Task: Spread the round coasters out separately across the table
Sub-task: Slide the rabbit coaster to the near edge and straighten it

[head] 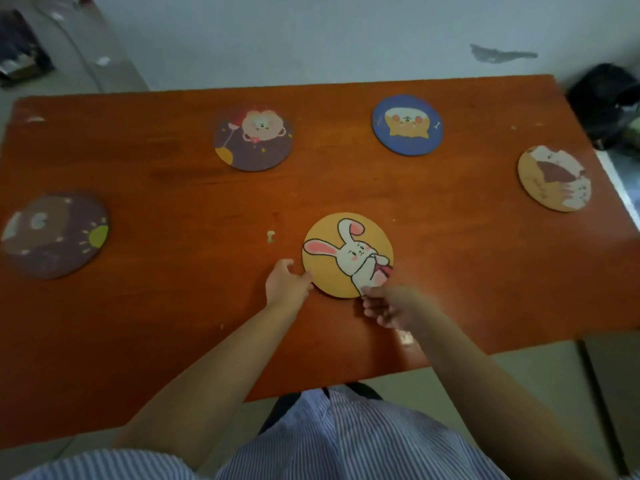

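Right, I'm looking down at the orange-brown wooden table (173,306) and both hands are on the last piece: the round yellow coaster with a white rabbit printed on it (347,254). My left hand (286,282) is cupped against its near-left rim, fingers touching the edge; I can't tell whether they actually pinch it or only steady it. My right hand (389,304) has its fingertips on the near edge, thumb and fingers curled in, and I read that as a light grip on the rim, though the blur hides the contact. The coaster lies flat, directly ahead of both hands, and nothing shows beneath it, so I judge it a single piece, not a stack. Far out beyond the left hand sits the round dark purple coaster with a pale bear face (254,140), and well off to the left is the round purple coaster with a yellow-green sun (55,235). Ahead of the right hand is the round blue coaster with a yellow dog (407,125), and off to the right, near the table's end, the round tan coaster with a brown and white figure (554,178). All four lie well apart, none touching. That leaves the middle free, which is why I'd say the rabbit belongs here. Two hands on a thin disc makes sense: it lies flush, so an edge hold helps nudge it.
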Motion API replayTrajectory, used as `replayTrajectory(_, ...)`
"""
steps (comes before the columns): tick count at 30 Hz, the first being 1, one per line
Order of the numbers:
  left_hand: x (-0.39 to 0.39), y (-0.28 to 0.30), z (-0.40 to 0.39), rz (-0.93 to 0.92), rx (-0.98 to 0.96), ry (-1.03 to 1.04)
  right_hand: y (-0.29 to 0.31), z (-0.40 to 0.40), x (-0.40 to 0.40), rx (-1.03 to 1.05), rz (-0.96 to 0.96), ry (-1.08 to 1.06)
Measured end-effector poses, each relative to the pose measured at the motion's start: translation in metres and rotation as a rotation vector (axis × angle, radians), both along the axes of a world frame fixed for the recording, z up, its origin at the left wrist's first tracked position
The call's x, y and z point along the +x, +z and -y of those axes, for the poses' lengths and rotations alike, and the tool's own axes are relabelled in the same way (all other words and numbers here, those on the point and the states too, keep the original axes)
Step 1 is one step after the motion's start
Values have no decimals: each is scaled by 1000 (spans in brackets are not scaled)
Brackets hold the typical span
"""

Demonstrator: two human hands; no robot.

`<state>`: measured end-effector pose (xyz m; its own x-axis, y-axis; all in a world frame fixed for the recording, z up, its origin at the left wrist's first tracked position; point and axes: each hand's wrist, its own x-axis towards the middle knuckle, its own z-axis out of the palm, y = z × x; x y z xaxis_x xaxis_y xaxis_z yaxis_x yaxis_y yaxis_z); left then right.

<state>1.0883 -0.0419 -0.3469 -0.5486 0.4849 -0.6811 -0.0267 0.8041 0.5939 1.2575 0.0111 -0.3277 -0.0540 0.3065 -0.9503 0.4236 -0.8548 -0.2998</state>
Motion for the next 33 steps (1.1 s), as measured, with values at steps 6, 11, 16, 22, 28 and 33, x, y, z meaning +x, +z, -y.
replayTrajectory(6,17,-4,0,-161,1,-176,5,35,27,-46,72,160)
replayTrajectory(11,22,-4,1,-205,78,-338,9,10,50,462,442,464)
replayTrajectory(16,16,-4,10,-284,80,-527,6,-25,31,842,445,579)
replayTrajectory(22,11,0,22,-316,83,-635,-9,-19,33,738,449,544)
replayTrajectory(28,22,-1,34,-336,121,-538,-19,-3,50,772,431,456)
replayTrajectory(33,28,-2,38,-361,138,-471,-24,-4,47,777,422,381)
